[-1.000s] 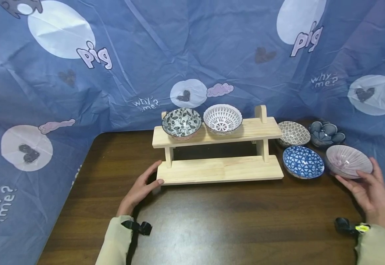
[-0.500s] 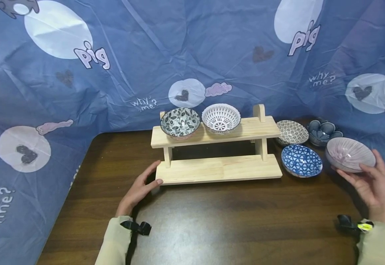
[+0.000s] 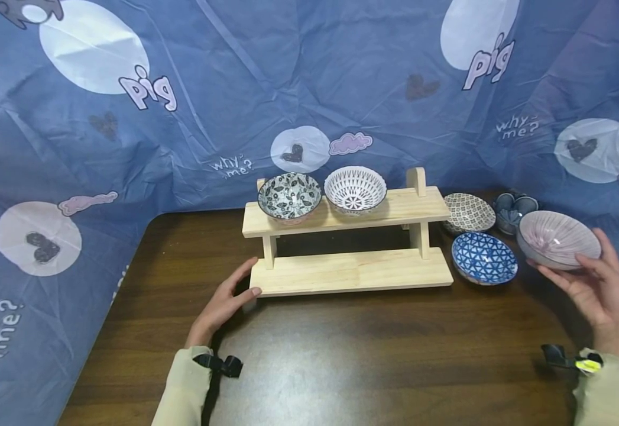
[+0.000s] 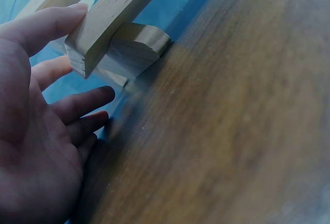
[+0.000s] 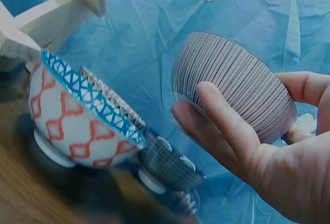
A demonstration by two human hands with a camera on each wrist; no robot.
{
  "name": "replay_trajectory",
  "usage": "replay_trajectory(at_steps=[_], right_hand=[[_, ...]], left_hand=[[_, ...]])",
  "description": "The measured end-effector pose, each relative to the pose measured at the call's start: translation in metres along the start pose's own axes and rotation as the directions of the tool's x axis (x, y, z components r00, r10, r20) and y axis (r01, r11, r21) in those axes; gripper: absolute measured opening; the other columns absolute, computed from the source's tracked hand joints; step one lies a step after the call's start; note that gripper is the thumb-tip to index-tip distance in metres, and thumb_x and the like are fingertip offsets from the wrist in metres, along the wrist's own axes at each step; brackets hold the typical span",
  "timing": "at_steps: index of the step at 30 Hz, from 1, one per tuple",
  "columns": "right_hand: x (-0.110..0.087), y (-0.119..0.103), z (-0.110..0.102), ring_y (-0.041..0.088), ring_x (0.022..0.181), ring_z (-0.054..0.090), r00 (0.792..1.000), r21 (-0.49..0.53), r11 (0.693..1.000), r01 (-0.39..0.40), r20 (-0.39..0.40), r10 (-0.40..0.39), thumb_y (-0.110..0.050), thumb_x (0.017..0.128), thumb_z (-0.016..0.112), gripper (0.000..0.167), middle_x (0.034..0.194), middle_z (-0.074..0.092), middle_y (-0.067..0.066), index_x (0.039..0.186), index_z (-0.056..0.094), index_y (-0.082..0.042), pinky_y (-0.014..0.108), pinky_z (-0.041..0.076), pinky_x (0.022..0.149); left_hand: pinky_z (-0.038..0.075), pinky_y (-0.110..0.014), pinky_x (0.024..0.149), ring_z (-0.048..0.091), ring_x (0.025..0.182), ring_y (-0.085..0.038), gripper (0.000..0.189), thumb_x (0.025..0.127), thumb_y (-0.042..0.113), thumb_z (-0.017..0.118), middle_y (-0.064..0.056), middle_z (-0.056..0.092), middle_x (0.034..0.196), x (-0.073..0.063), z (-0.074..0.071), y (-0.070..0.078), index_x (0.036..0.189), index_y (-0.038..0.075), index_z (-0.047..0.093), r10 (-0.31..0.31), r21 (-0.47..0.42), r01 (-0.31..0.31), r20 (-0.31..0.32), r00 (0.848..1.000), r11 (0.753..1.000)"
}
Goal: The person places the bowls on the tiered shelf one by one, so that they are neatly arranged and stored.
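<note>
Gripping the purple-streaked bowl (image 3: 558, 239) between thumb and fingers, your right hand (image 3: 604, 300) holds it above the table (image 3: 368, 349), right of the blue triangle-patterned bowl (image 3: 485, 258). Your left hand (image 3: 224, 303), fingers extended, touches the left end of the two-tier wooden rack (image 3: 352, 272). Farther back, the leaf-patterned bowl (image 3: 290, 196) and the white dashed bowl (image 3: 355, 189) stand on its upper shelf (image 3: 410, 205).

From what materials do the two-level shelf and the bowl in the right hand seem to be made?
Shelf: pale wood, seemingly unvarnished; grain lines show and the surface looks matte.
Striped bowl: probably glazed ceramic, given the glossy highlight inside, though plastic cannot be ruled out by look alone.
</note>
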State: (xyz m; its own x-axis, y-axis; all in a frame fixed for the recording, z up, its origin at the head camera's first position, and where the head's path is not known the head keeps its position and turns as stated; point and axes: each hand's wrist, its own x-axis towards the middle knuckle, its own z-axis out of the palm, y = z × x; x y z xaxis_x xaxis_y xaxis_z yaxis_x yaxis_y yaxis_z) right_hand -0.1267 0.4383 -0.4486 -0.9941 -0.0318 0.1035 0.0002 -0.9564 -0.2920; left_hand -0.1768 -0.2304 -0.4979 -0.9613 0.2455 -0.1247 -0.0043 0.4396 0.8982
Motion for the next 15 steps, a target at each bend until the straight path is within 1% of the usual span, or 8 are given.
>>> replay_trajectory(at_steps=[6, 13, 15], right_hand=[[0.001, 0.003, 0.011, 0.055, 0.11, 0.062, 1.0, 0.009, 1.0, -0.014, 0.014, 0.014, 0.008, 0.101, 0.014, 0.068, 0.137, 0.045, 0.001, 0.147, 0.043, -0.034, 0.076, 0.048, 0.082], [0.005, 0.009, 0.024, 0.052, 0.109, 0.062, 0.999, -0.033, 0.999, -0.036, 0.032, 0.037, 0.008, 0.102, 0.015, 0.067, 0.137, 0.044, 0.003, 0.146, 0.042, -0.034, 0.074, 0.049, 0.084], [0.008, 0.009, 0.027, 0.054, 0.109, 0.062, 0.998, -0.033, 0.998, -0.054, 0.033, 0.055, 0.008, 0.102, 0.015, 0.067, 0.137, 0.045, 0.003, 0.146, 0.042, -0.035, 0.074, 0.049, 0.084]], left_hand=[[0.011, -0.069, 0.121, 0.025, 0.153, -0.038, 0.071, 0.096, 0.034, 0.065, -0.012, 0.029, 0.166, 0.0, 0.001, 0.0, 0.157, 0.022, 0.032, 0.011, 0.001, -0.011, 0.001, 1.0, 1.0], [0.011, -0.069, 0.121, 0.024, 0.154, -0.038, 0.071, 0.096, 0.034, 0.065, -0.012, 0.028, 0.166, 0.0, 0.0, -0.001, 0.157, 0.023, 0.032, 0.005, -0.003, -0.005, 0.0, 1.0, 1.0], [0.012, -0.069, 0.121, 0.024, 0.154, -0.038, 0.071, 0.096, 0.034, 0.065, -0.011, 0.028, 0.166, 0.0, 0.0, 0.0, 0.158, 0.023, 0.032, 0.001, -0.003, -0.001, 0.0, 1.0, 1.0]])
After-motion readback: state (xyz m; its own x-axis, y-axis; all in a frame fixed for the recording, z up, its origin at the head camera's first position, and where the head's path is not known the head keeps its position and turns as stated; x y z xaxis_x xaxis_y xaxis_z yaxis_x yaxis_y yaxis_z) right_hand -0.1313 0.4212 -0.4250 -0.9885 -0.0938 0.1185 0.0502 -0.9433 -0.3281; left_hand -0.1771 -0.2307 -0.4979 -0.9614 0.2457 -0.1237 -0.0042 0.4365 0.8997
